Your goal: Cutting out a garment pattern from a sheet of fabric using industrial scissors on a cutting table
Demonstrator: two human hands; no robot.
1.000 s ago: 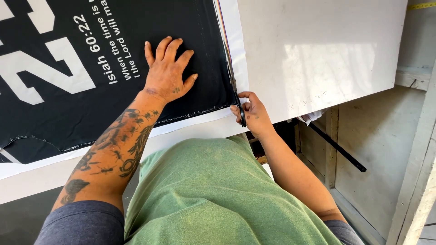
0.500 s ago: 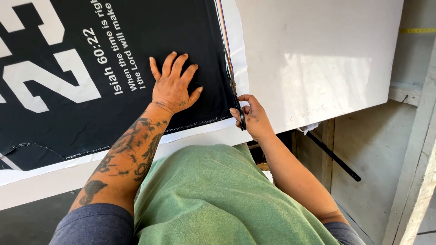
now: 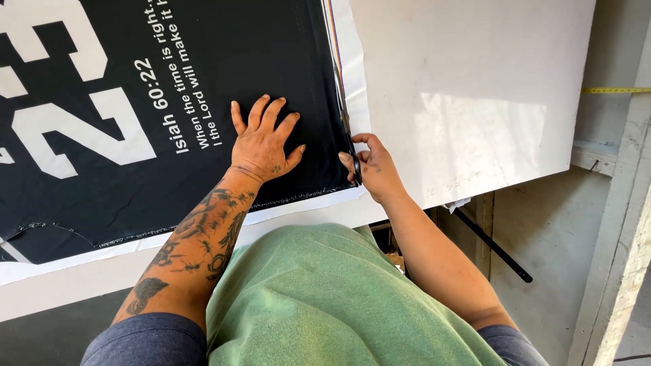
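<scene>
Fingers of the left hand (image 3: 263,144) lie spread flat on the black banner (image 3: 169,122); at the banner's right edge, the right hand (image 3: 371,169) grips black scissors (image 3: 354,159).

The place looks like a small workshop, probably for printing or sign making. A big black printed banner (image 3: 135,135) with white letters lies flat on a large white work board (image 3: 475,102). The board rests on a rough wooden frame (image 3: 485,224). A yellow measuring tape (image 3: 614,89) lies on a ledge beside bare, unfinished walls (image 3: 563,257).
</scene>
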